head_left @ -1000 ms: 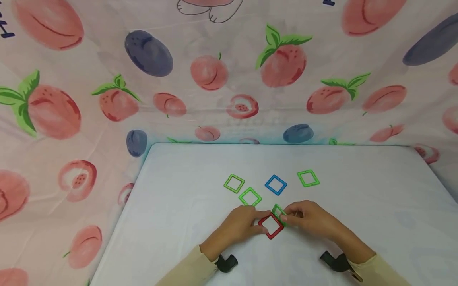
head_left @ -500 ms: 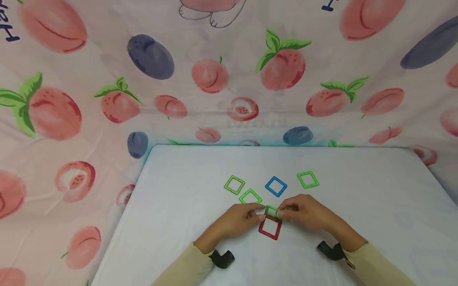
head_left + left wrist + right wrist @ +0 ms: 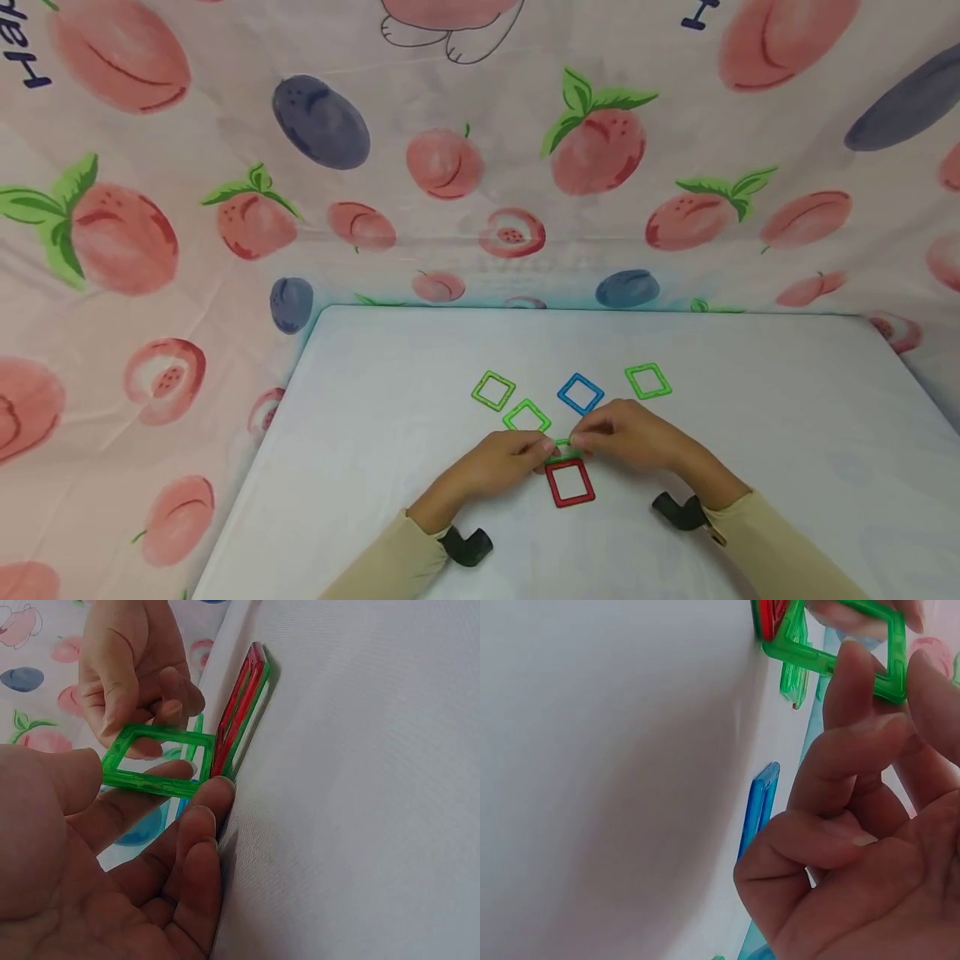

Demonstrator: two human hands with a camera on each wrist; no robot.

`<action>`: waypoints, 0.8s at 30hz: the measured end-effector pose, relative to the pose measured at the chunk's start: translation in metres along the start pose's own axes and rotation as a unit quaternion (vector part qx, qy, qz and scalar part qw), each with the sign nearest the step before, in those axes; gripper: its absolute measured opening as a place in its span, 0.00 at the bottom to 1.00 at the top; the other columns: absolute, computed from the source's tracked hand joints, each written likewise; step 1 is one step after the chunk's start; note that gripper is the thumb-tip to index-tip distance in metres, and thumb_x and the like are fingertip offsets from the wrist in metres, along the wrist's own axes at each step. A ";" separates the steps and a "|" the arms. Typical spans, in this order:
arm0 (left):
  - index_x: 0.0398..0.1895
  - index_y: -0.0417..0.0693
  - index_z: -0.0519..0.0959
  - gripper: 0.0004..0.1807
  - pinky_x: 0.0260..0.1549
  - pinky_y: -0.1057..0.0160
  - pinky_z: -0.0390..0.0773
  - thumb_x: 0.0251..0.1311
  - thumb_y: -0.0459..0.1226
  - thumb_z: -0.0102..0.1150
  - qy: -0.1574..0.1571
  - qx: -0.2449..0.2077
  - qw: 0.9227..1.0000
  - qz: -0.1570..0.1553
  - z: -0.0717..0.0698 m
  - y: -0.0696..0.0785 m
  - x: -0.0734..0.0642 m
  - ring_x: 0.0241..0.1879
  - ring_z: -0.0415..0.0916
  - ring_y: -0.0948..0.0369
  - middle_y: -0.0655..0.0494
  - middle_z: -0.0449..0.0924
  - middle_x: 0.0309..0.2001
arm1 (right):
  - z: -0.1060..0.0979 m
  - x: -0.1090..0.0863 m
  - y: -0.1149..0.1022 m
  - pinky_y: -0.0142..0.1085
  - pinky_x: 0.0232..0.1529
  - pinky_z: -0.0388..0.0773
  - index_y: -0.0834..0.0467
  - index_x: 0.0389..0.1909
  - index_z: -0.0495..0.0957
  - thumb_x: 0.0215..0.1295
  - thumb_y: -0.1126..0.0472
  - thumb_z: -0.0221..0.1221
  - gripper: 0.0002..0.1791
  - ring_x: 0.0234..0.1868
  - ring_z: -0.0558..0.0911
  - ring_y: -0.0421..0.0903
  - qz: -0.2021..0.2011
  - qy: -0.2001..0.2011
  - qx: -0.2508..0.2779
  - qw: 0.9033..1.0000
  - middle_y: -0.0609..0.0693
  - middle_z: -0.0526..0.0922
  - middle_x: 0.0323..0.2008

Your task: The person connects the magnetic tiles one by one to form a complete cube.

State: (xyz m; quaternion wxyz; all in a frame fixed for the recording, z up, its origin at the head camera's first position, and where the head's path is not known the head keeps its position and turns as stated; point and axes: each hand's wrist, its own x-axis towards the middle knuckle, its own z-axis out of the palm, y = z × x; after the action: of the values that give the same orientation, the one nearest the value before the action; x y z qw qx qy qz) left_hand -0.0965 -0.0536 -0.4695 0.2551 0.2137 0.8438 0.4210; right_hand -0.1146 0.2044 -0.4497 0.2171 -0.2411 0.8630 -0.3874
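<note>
Fingers of my left hand (image 3: 491, 462) and right hand (image 3: 633, 437) pinch a green square (image 3: 172, 735), raised on edge and touching the red square's (image 3: 575, 502) far side; a blue square (image 3: 591, 384) lies beyond.

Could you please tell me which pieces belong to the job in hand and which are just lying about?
Seemingly in the job:
raised green square, pinched by the left hand and right hand
red square, at its lower edge

Apparently just lying about:
leftmost green square
green square just beyond the left hand
blue square
rightmost green square
</note>
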 end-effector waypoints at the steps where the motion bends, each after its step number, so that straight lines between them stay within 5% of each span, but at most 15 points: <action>1: 0.36 0.57 0.81 0.20 0.34 0.66 0.71 0.78 0.56 0.45 -0.001 -0.001 1.000 -0.001 0.000 0.000 0.000 0.33 0.72 0.68 0.64 0.78 0.31 | 0.000 0.001 0.000 0.31 0.37 0.74 0.47 0.39 0.89 0.71 0.48 0.63 0.10 0.36 0.78 0.38 -0.001 0.002 0.000 1.000 0.41 0.86 0.30; 15: 0.37 0.57 0.83 0.19 0.32 0.68 0.70 0.76 0.56 0.49 -0.008 0.009 1.000 0.009 0.000 0.000 0.000 0.31 0.71 0.69 0.67 0.75 0.29 | -0.006 0.012 0.009 0.32 0.35 0.74 0.46 0.40 0.90 0.72 0.47 0.62 0.11 0.33 0.76 0.38 0.012 0.022 0.007 1.000 0.43 0.85 0.32; 24: 0.43 0.62 0.85 0.16 0.36 0.69 0.71 0.75 0.56 0.51 -0.011 0.025 0.999 0.020 -0.002 0.000 0.000 0.33 0.72 0.71 0.70 0.77 0.32 | -0.017 0.025 0.025 0.34 0.36 0.75 0.52 0.45 0.88 0.65 0.54 0.70 0.11 0.33 0.77 0.39 0.035 0.118 -0.113 0.986 0.40 0.84 0.32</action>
State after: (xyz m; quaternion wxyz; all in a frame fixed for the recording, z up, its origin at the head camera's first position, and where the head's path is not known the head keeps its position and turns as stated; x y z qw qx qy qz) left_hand -0.0980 -0.0546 -0.4689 0.2508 0.2418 0.8465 0.4026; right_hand -0.1498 0.2142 -0.4636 0.0986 -0.1865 0.9287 -0.3049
